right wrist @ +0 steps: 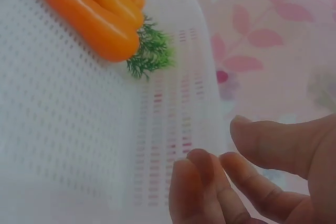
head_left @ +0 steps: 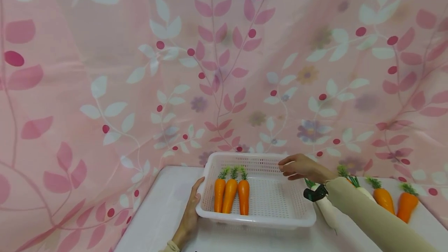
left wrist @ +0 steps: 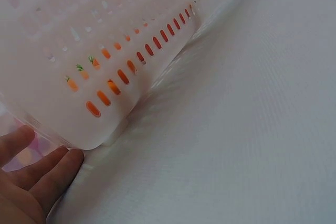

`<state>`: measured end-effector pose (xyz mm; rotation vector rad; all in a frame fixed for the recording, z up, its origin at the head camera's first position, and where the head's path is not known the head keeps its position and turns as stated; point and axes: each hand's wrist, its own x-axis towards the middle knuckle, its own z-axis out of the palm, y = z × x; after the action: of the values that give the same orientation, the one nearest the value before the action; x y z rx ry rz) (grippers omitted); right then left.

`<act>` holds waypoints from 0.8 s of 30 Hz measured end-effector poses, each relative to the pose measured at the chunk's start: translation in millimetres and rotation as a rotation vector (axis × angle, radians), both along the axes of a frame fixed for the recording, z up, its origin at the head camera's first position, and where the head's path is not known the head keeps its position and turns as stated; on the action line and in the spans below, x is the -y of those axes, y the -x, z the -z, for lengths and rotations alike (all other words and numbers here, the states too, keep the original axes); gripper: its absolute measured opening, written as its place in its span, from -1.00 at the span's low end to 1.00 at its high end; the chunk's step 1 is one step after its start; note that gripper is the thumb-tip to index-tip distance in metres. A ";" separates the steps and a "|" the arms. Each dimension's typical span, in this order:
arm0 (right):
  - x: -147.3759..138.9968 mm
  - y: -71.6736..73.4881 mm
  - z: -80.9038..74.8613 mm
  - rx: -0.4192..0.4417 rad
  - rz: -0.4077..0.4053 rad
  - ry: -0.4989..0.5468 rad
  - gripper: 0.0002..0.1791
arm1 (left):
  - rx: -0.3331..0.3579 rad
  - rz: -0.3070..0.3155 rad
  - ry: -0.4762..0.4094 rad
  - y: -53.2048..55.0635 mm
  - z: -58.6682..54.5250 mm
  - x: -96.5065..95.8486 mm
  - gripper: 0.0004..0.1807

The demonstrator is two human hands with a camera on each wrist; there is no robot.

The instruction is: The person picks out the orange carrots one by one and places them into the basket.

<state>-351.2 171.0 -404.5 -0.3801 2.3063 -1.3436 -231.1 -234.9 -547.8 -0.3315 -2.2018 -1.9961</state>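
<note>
A white perforated plastic basket [head_left: 276, 205] stands on the table, with three orange carrots [head_left: 230, 194] lying side by side in its left half, green tops toward the back. My left hand [head_left: 191, 209] is at the basket's left side; in the left wrist view its extended fingers [left wrist: 50, 174] lie right at the basket's outer wall. Over the basket's back right corner hovers my right hand [head_left: 303, 167], thumb and fingers apart and loosely bent. The right wrist view shows nothing between those fingers, with the carrots [right wrist: 97, 19] beyond them.
Right of the basket, partly behind my right forearm, a white radish [head_left: 327, 211] lies on the table [head_left: 164, 205]. Farther right are another radish [head_left: 365, 193] and more carrots [head_left: 407, 206]. A pink floral curtain [head_left: 224, 69] hangs behind the table.
</note>
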 end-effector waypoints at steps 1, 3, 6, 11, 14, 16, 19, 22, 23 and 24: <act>-3.3 -0.6 -1.2 -0.008 0.005 -0.011 -0.40 | 0.000 0.005 -0.001 -0.2 0.0 0.0 -0.40; -11.5 -0.6 -2.6 -0.013 0.019 -0.023 -0.39 | -0.001 0.003 0.000 -0.5 0.1 -0.3 -0.40; -27.0 0.7 -3.4 -0.019 0.026 -0.036 -0.36 | -0.009 0.001 -0.008 -0.5 0.3 -0.4 -0.40; -55.7 2.8 -2.7 -0.023 0.038 -0.055 -0.34 | 0.005 -0.007 -0.005 -0.7 1.8 0.8 -0.40; -71.5 2.6 -3.2 -0.027 0.052 -0.080 -0.33 | 0.017 -0.007 -0.010 -0.1 2.3 1.3 -0.41; -82.2 2.8 -3.9 -0.019 0.054 -0.102 -0.32 | 0.020 -0.006 -0.017 0.2 2.0 1.0 -0.41; -100.3 4.6 -2.5 -0.005 0.046 -0.143 -0.31 | 0.016 -0.006 -0.015 0.4 1.3 0.4 -0.41; -119.7 6.4 2.8 0.004 0.077 -0.193 -0.25 | 0.013 -0.010 -0.004 0.6 1.2 -0.1 -0.41; -125.6 6.8 5.7 0.008 0.109 -0.208 -0.24 | 0.009 -0.012 0.001 0.8 1.2 -0.1 -0.41; -131.5 6.8 8.6 0.010 0.134 -0.220 -0.20 | 0.007 -0.013 0.002 1.0 1.6 0.0 -0.41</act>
<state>-358.0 302.6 -413.1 -0.1511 2.4769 -1.1310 -232.1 -234.9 -549.4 -0.3107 -2.2047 -1.9910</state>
